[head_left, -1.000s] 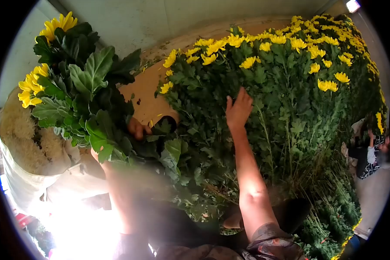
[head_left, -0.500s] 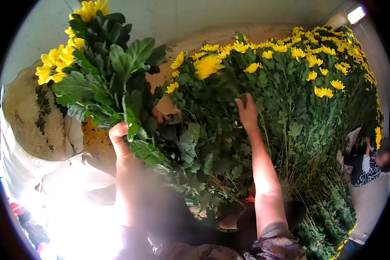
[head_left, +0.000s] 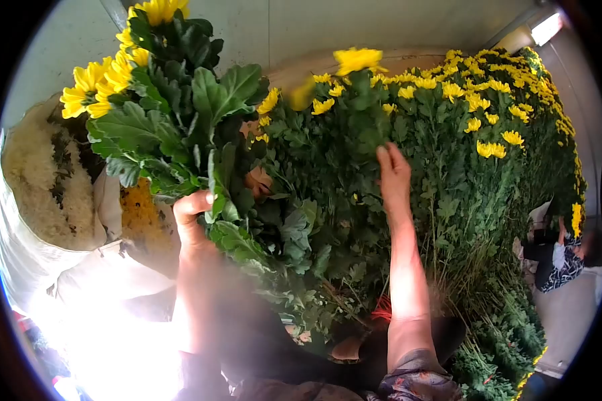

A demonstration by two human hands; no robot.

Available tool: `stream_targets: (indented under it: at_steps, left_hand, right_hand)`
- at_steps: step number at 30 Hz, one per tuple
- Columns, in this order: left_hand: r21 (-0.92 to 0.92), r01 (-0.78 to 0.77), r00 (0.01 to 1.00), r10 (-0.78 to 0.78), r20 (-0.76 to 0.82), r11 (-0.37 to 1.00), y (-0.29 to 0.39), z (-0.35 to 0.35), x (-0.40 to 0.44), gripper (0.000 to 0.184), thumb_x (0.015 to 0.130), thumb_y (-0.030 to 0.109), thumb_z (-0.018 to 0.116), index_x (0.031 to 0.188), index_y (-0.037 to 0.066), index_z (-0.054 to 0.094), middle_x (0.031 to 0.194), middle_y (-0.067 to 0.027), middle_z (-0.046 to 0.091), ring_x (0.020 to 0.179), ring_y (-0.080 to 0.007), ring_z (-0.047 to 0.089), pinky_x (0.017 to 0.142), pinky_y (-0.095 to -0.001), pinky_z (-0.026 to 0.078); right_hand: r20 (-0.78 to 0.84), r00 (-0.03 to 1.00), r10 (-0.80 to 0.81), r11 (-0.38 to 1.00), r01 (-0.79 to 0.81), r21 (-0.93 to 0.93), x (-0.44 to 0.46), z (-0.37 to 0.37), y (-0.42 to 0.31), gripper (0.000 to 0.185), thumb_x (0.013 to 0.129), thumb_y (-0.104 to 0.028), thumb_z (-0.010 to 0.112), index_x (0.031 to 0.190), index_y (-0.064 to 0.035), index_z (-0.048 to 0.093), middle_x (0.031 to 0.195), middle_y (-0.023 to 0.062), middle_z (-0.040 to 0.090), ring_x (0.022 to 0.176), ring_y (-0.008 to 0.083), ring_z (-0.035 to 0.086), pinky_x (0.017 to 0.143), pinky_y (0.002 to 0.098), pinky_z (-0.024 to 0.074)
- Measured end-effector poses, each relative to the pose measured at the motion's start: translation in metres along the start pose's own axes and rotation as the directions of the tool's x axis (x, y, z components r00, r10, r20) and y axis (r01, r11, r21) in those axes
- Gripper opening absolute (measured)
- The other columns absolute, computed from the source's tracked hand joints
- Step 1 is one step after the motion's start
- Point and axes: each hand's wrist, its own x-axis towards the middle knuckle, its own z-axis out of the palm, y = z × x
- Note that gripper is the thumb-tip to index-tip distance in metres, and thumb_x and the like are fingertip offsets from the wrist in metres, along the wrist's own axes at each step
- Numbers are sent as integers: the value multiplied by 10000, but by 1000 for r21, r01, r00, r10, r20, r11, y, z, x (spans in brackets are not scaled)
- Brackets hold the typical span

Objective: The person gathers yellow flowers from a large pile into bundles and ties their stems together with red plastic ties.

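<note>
a person's left hand (head_left: pixel 190 217) is clamped around a thick, leafy bunch of yellow flowers (head_left: pixel 160 130), thumb toward the camera, the blooms fanning out above and to the left of the grip. the bunch is tilted, its broad green leaves hiding much of the hand. the right hand (head_left: pixel 395 177), well apart from the left, has thumb and finger pinched together on a leafy flower stem (head_left: pixel 373 127); its yellow bloom (head_left: pixel 358 60), partly blurred, tops the stem in front of a pale wall (head_left: pixel 381 27). a second yellow smear just to the left is too blurred to make out.

both hands work over a deep bank of yellow flowers (head_left: pixel 441 147), blooms along the top edge and dense green stems below, reaching across to the right side of the view. at left, an open white sack (head_left: pixel 87 267) holds pale flowers (head_left: pixel 30 187), with yellow material (head_left: pixel 140 217) just beside them. something red (head_left: pixel 382 309) shows near the right forearm. at far right, another person in a patterned top (head_left: pixel 570 267) is beside the flower bank. strong glare washes out the lower left.
</note>
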Motion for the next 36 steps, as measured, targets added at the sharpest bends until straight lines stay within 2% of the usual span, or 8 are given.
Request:
stream_targets:
  at_steps: [7, 9, 14, 17, 20, 25, 29, 36]
  left_hand:
    - [-50, 115, 989, -119, -88, 992, 5, 21, -1, 446, 630, 153, 662, 1039, -23, 629, 888, -109, 676, 785, -206, 642, 765, -330, 528]
    - [-83, 122, 992, -124, -20, 989, -13, 0, 8, 401, 628, 122, 674, 1008, -2, 637, 890, -87, 669, 791, -193, 637, 762, -314, 525]
    - [-70, 108, 985, -116, -128, 992, -8, 12, 7, 325, 607, 58, 679, 925, 2, 645, 840, -82, 653, 751, -209, 622, 707, -346, 528]
    - [-101, 93, 987, -105, -124, 991, -5, 2, 4, 309, 624, 120, 673, 910, 3, 650, 826, -80, 657, 728, -211, 621, 707, -340, 521]
    - [-35, 24, 992, -28, -119, 999, -1, -11, 3, 254, 709, 185, 630, 903, 20, 628, 762, -69, 629, 664, -186, 605, 600, -311, 514]
    - [-144, -4, 993, -13, -121, 989, 8, -12, 7, 287, 690, 102, 639, 960, 6, 622, 807, -58, 642, 691, -188, 621, 661, -317, 530]
    - [-154, 35, 992, -53, -116, 987, 7, -12, 2, 299, 685, 96, 639, 971, 10, 617, 820, -60, 642, 701, -194, 621, 662, -324, 530]
    - [-71, 46, 977, -60, -206, 996, 12, 4, 7, 296, 679, 169, 638, 934, 22, 606, 773, -62, 615, 654, -183, 589, 599, -306, 501]
  right_hand:
    - [-16, 960, -281, 943, 279, 181, -54, -25, -102, 304, 958, -231, 529, 1176, -34, 607, 1055, 43, 654, 969, 109, 571, 843, 248, 443]
    - [49, 883, -466, 859, 438, 266, -68, -34, -162, 304, 965, -252, 510, 1163, -45, 614, 878, 20, 650, 738, 86, 579, 701, 228, 471]
    - [148, 976, -162, 982, 174, -69, -27, -33, -146, 347, 950, -277, 526, 1202, -46, 586, 895, -37, 631, 644, 33, 493, 506, 209, 430]
    - [53, 921, -386, 893, 387, -231, 8, -54, -48, 338, 941, -280, 521, 1182, -56, 595, 870, 27, 625, 628, 68, 525, 579, 268, 461]
    - [14, 999, -47, 996, 48, -79, -24, -57, -57, 368, 933, -279, 529, 1227, -60, 560, 1022, 57, 651, 726, 118, 581, 670, 292, 477]
    - [62, 969, -238, 846, 239, -477, -27, -22, 9, 727, 856, -359, 648, 1425, -94, 281, 1141, 232, 603, 969, 333, 622, 816, 387, 472]
    - [52, 997, -57, 947, 70, -315, -13, 8, 130, 649, 926, -482, 478, 1399, -53, 365, 1373, 238, 400, 1146, 398, 500, 899, 449, 450]
    - [98, 982, 160, 634, -27, -773, -12, 25, 102, 530, 890, -403, 571, 1249, -15, 529, 1226, 213, 544, 1100, 398, 526, 881, 448, 457]
